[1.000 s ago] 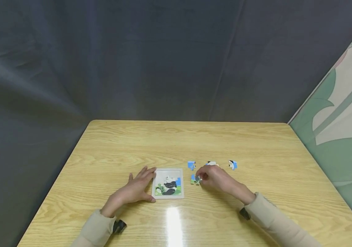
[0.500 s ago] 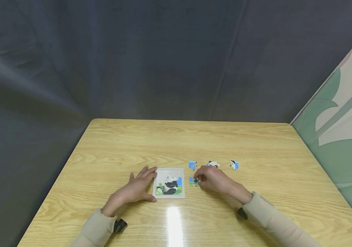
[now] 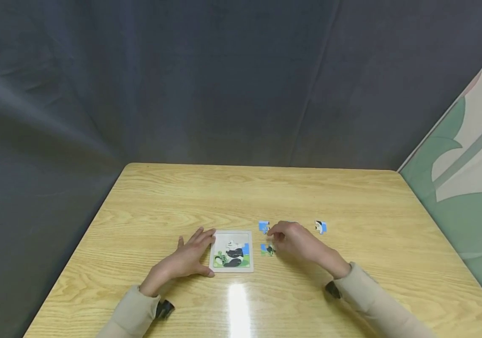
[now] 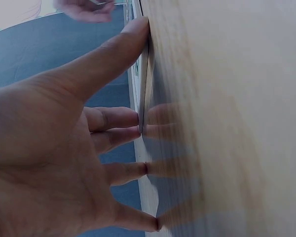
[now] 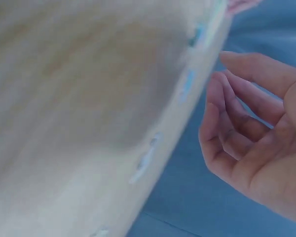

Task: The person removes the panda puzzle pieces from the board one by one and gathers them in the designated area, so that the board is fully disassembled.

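Note:
A square jigsaw tray (image 3: 252, 258) with a part-filled panda picture lies on the table in the head view. My left hand (image 3: 186, 258) rests at its left side, thumb by the near corner and index fingertip by the far one, fingers extended. My right hand (image 3: 304, 241) hovers right of the tray with loosely bent fingers. Nothing lies between its thumb and fingers in the right wrist view. Just below those fingertips is a blue, green and black puzzle piece (image 3: 267, 249). A blue puzzle piece (image 3: 263, 226) lies behind it. The hand hides most of another piece.
A white, black and blue puzzle piece (image 3: 320, 227) lies farther right on the wooden table (image 3: 181, 197). A dark curtain (image 3: 224, 84) hangs behind the table, and a flowered panel (image 3: 469, 206) stands along the right side.
My right hand has shifted the blue, green and black piece slightly left, let go of it and lifted a little away. The left hand stays at the tray.

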